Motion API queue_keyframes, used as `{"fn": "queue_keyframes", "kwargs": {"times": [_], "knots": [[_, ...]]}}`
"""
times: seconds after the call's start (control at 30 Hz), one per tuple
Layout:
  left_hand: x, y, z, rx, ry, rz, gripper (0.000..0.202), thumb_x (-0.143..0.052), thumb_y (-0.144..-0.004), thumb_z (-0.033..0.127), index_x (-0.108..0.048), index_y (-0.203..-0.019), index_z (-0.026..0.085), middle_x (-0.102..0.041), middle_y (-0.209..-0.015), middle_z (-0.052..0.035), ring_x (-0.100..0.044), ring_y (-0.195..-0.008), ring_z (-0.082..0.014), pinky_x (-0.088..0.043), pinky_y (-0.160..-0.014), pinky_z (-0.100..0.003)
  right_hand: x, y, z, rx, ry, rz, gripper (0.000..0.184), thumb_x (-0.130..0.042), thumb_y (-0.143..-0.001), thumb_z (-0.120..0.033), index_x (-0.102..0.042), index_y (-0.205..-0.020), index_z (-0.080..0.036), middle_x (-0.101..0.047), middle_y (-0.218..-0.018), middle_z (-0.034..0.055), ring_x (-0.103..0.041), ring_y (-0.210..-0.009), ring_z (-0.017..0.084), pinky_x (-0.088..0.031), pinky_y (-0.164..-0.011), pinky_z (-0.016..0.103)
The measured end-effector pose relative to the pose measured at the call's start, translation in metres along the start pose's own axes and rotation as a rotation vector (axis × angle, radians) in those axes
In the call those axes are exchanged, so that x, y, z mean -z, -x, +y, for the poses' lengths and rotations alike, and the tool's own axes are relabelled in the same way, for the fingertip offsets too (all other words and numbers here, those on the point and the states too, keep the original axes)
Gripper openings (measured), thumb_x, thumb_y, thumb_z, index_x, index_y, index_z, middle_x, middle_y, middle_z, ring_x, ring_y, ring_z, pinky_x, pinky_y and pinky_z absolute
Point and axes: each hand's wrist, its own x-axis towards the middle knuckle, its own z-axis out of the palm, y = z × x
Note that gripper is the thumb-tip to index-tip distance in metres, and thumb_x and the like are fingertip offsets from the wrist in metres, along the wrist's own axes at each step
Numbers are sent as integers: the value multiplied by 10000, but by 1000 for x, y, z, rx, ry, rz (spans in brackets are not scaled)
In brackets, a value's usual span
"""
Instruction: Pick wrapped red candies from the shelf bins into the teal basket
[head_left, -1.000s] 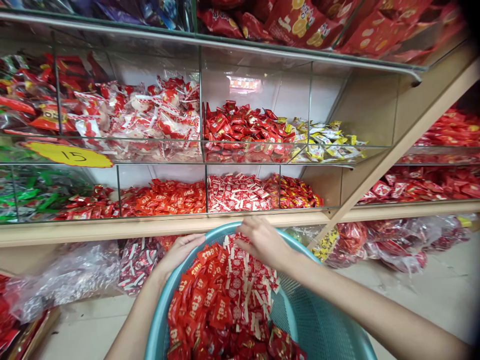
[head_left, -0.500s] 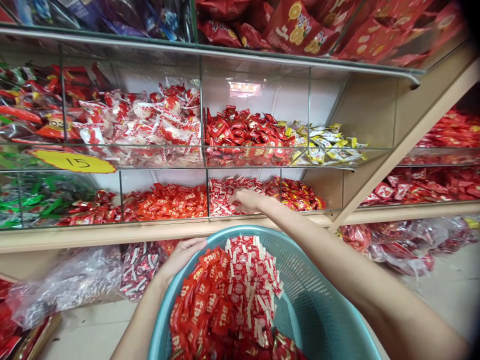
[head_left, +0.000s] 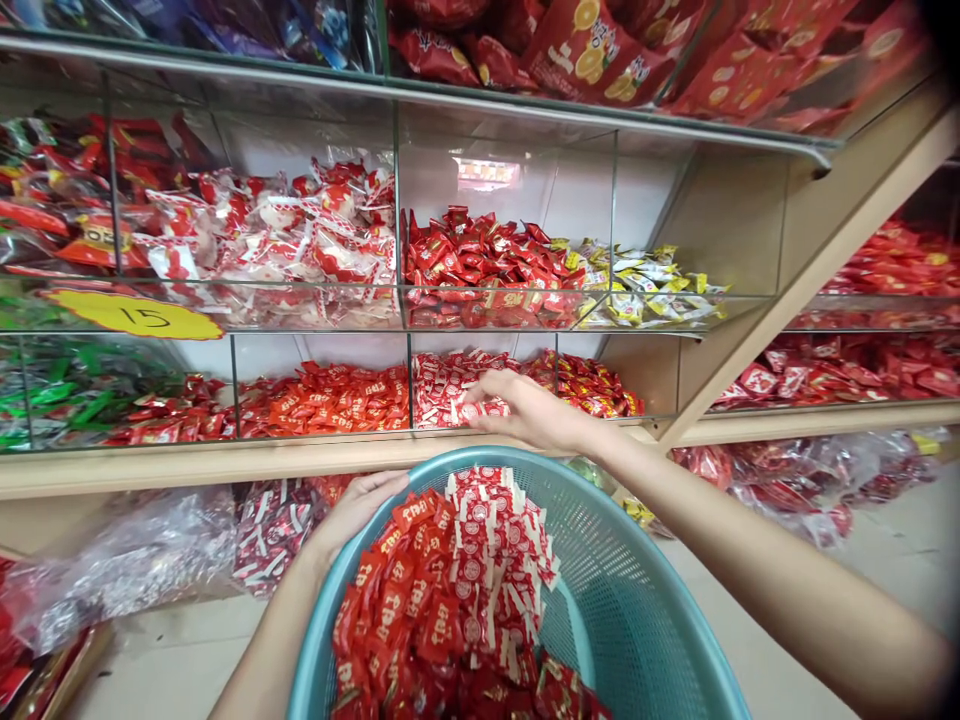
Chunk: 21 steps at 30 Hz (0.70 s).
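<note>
A teal plastic basket (head_left: 637, 540) stands below the shelf front, tilted toward me. My left hand (head_left: 367, 505) grips its upper left rim, fingers over the edge. Inside lie orange-red wrapped candies (head_left: 397, 600), red-and-white wrapped candies (head_left: 495, 560) and darker red ones at the bottom. My right hand (head_left: 525, 405) is at the lower shelf's front edge, above the basket's far rim. Between its thumb and fingers are red-and-white candies (head_left: 484, 409); how many, I cannot tell. Behind it is the bin of red-and-white candies (head_left: 435, 385).
Clear dividers split the shelves into candy bins, with red candies (head_left: 487, 255) on the middle shelf. A yellow price tag (head_left: 139, 315) reading 15 hangs at the left. The wooden shelf edge (head_left: 187, 470) runs behind the basket. Bagged candies (head_left: 787, 480) lie below the shelf at right.
My right hand has drawn back from the bin toward the basket, with red-and-white candies now showing between its fingers. The left hand stays on the rim.
</note>
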Motion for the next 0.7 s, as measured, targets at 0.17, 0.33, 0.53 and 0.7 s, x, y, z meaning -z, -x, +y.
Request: {"fn": "queue_keyframes", "kwargs": {"times": [0.17, 0.33, 0.53, 0.7], "knots": [[-1, 1, 0, -22, 8, -16, 327, -578, -777, 310, -601, -1059, 145, -702, -904, -43, -644, -810, -177, -427, -853, -414, -15, 69, -32, -24, 50, -211, 171, -464, -853, -264, -598, -902, -168, -568, -864, 58, -509, -841, 164, -384, -743, 294], [-1, 1, 0, -37, 9, -21, 324, -575, -780, 307, -601, -1059, 144, -698, -934, -44, -639, -839, -178, -395, -893, -425, -41, 105, -24, -149, 197, -344, 147, -476, -843, -279, -571, -871, -169, -568, -849, 57, -523, -817, 183, -384, -691, 294], [0, 0, 0, -38, -2, -22, 313, -572, -783, 303, -601, -1051, 142, -694, -930, -43, -636, -848, -180, -384, -904, -434, -45, 99, -23, -181, 225, -378, 115, -489, -836, -271, -541, -809, -171, -576, -855, 55, -536, -849, 192, -384, -702, 289], [0, 1, 0, -36, 4, -24, 316, -572, -783, 302, -600, -1055, 144, -691, -940, -46, -633, -856, -181, -391, -897, -433, -49, 98, -23, -183, 226, -369, 111, -494, -834, -267, -523, -776, -176, -565, -850, 47, -538, -840, 187, -382, -696, 283]]}}
